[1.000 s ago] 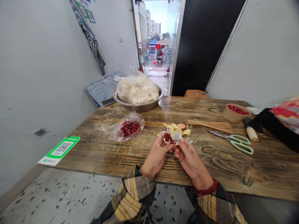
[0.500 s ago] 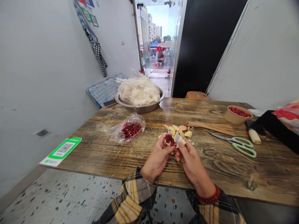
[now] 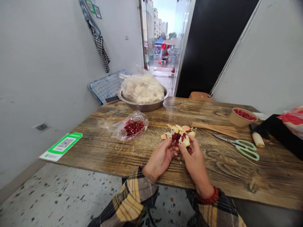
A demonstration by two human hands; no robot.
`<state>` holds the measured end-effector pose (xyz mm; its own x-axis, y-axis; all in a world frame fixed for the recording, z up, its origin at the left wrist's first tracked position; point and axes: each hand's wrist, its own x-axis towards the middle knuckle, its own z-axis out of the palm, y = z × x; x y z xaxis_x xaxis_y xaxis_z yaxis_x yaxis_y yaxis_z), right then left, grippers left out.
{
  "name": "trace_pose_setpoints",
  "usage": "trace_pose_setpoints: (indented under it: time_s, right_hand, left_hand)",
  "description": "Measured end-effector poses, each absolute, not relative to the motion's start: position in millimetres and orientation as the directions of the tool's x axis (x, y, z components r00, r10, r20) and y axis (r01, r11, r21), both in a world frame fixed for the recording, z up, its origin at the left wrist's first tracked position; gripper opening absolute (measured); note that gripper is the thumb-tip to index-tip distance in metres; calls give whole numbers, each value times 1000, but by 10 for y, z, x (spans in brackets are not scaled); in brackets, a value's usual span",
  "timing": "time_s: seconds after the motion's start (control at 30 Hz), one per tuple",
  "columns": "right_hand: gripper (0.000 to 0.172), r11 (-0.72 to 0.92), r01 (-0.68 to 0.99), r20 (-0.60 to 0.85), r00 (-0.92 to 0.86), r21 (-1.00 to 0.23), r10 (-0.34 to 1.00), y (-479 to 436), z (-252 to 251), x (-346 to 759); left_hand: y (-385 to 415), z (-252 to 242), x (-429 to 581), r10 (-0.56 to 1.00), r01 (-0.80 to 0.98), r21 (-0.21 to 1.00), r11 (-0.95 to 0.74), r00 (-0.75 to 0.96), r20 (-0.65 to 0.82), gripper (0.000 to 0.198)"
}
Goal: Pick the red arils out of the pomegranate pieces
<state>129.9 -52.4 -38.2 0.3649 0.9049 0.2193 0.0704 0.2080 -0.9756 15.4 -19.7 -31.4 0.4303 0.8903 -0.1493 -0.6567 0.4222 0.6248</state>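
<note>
Both hands are over the near middle of the wooden table, around a broken pomegranate piece point(image 3: 185, 141) with dark red seeds and pale yellow rind. My right hand point(image 3: 193, 156) grips its rind side, thumb in front and fingers behind. My left hand point(image 3: 162, 156) has its fingers curled, thumb and fingertips at the seed cluster on the left side; the contact is partly hidden. Just beyond lie peeled rind scraps point(image 3: 175, 128). To the left, a clear plastic bag point(image 3: 115, 134) holds loose pomegranate seeds point(image 3: 133, 127).
A metal basin point(image 3: 144, 106) with a bagged, pale lumpy mass stands at the back. Rightward lie thin wooden sticks point(image 3: 215, 129), green-handled scissors point(image 3: 246, 148), a seed-filled paper bowl point(image 3: 239, 119) and a wooden-handled tool point(image 3: 258, 139). A QR-code card point(image 3: 62, 146) lies at the left edge.
The pomegranate piece has turned in my hands, showing more seeds and yellow rind and less whitish membrane. My left fingers have loosened and shifted slightly lower. The view has shifted slightly.
</note>
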Motion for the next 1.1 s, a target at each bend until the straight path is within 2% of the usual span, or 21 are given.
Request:
trace_pose_setpoints:
  time_s: [0.13,0.2,0.37,0.47,0.7,1.1]
  right_hand:
    - [53,217,239,291,340,-947,894,-545,-414,1292]
    - [53,221,263,304,337,-939,891,-544,-417,1298]
    - [48,187,13,180,349,-982,920,-510,-396,1344]
    - [46,128,-74,94,348,-989,933,-505,-393,1369]
    - [49,113,-92,74,353,-989,933,-541,-383,1334]
    - [49,105,-197,32,342,-975,939,-529,-368,1313]
  left_hand:
    - [-197,-363,170,882,-685,573,451,439,-170,22]
    - [-198,-357,168,877,-690,554,466,443,-187,21]
    - [-205,-302,146,861,-664,564,490,472,-192,20]
    - [-215,-286,142,864,-650,592,478,471,-180,19]
    - [-234,-313,164,903,-620,684,384,407,-138,33]
    - [-214,-291,167,887,-606,679,415,434,-154,19]
